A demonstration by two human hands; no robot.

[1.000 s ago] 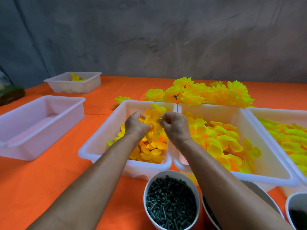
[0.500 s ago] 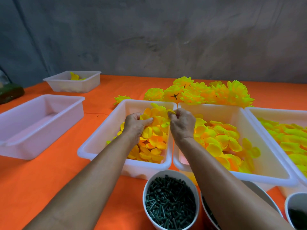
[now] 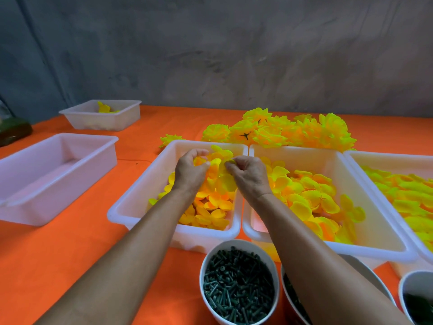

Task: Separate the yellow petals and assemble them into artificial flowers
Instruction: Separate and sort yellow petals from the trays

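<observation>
While your eyes run from the left, you pass an empty white tub [image 3: 46,174], a smaller tub [image 3: 103,116] behind it with a few yellow scraps, and then the tray [image 3: 140,195] where the work sits. Your left hand [image 3: 191,170] hovers over that tray with thumb and fingers curled, pinching the left edge of a clump of yellow petals [image 3: 219,170]. Your right hand [image 3: 249,174] meets it from the other side, fingertips pinching the same clump at its right edge. The clump lies directly between the two hands, held above the loose petals in the tray, and its width seems to run left to right from one pinch to the other. Neither hand is nearer; both touch it. I judge you are at the peeling-apart step, so the pull should go outward along that left-right line. Further right, a second tray [image 3: 351,245] holds more petals, a third tray [image 3: 379,158] sits beside it, and finished flowers [image 3: 293,132] are heaped behind. Close to you stands a cup of dark green stems [image 3: 236,294], well apart from both hands for now.
</observation>
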